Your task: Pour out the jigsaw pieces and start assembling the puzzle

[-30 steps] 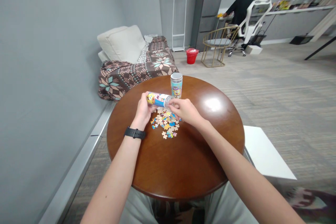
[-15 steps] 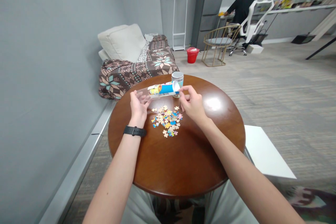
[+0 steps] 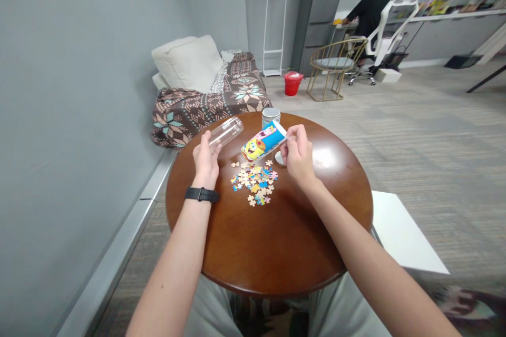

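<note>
My left hand (image 3: 206,157) is closed around the lower end of a clear plastic tube (image 3: 227,132), which tilts up to the right with its open end toward the middle. Between the fingers of my right hand (image 3: 297,154) is the edge of a curled printed sheet (image 3: 264,140), with a yellow cartoon figure on blue. Tube and sheet are apart. Below them, a pile of jigsaw pieces (image 3: 255,181) lies on the round wooden table (image 3: 253,242). A small round lid (image 3: 280,158) rests beside my right fingers, partly hidden. Behind the sheet stands a can (image 3: 271,115) with a silvery top.
Past the table is a sofa (image 3: 213,96) with a patterned cover and a white cushion (image 3: 190,60). A red bin (image 3: 292,83) and a gold-framed chair (image 3: 334,66) stand beyond. A person in black (image 3: 371,16) sits at the back counter. A white panel (image 3: 407,231) is at right.
The printed sheet has come out of the clear tube, drawn to the right by my right hand. My left hand keeps the tube, now tilted upward. The round lid has come into sight.
</note>
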The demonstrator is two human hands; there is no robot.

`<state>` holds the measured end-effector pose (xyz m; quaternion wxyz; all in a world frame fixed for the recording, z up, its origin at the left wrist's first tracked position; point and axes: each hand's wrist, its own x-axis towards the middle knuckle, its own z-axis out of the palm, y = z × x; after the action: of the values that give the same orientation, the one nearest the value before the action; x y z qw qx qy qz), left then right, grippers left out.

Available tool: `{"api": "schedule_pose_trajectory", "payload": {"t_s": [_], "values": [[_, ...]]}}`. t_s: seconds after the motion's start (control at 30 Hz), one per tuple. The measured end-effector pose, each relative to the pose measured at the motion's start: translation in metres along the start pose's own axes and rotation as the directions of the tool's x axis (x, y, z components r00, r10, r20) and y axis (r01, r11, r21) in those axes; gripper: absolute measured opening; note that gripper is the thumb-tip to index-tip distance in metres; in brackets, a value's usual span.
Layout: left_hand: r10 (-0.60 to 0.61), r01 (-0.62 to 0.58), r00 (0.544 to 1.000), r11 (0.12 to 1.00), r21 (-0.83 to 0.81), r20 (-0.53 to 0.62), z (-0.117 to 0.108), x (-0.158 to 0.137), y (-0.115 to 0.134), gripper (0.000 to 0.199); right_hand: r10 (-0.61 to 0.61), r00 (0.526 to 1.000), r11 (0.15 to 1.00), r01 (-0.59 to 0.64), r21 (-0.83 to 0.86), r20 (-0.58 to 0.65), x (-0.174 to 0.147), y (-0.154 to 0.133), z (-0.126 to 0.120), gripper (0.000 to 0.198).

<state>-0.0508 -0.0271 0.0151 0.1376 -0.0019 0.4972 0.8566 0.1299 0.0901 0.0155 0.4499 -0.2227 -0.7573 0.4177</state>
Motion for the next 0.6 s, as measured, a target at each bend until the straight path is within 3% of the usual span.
{"api": "schedule_pose_trajectory", "payload": {"t_s": [0.13, 0.27, 0.37, 0.5, 0.6], "values": [[-0.037, 0.034, 0.994, 0.999, 0.03, 0.101, 0.0, -0.002, -0.003, 0.022, 0.025, 0.999, 1.0, -0.025, 0.001, 0.044, -0.001, 0.0, 0.0, 0.006], [-0.107, 0.094, 0.989, 0.988, 0.121, 0.101, -0.002, -0.001, -0.003, 0.034, 0.042, 0.998, 0.998, -0.045, 0.042, 0.055, -0.001, -0.002, -0.001, 0.008], [-0.134, 0.115, 0.978, 0.986, 0.117, 0.163, 0.0, -0.004, -0.002, 0.04, 0.076, 0.994, 0.991, -0.083, 0.102, 0.077, -0.001, -0.005, -0.001, 0.01], [-0.143, 0.12, 0.934, 0.989, 0.087, 0.328, 0.004, -0.011, -0.003, 0.03, 0.153, 0.979, 0.967, -0.176, 0.183, 0.132, 0.0, -0.006, 0.001, 0.01], [-0.159, 0.099, 0.919, 0.979, 0.18, 0.36, 0.004, -0.015, -0.007, 0.029, 0.182, 0.966, 0.944, -0.225, 0.24, 0.186, 0.002, -0.004, 0.002, 0.009]]}}
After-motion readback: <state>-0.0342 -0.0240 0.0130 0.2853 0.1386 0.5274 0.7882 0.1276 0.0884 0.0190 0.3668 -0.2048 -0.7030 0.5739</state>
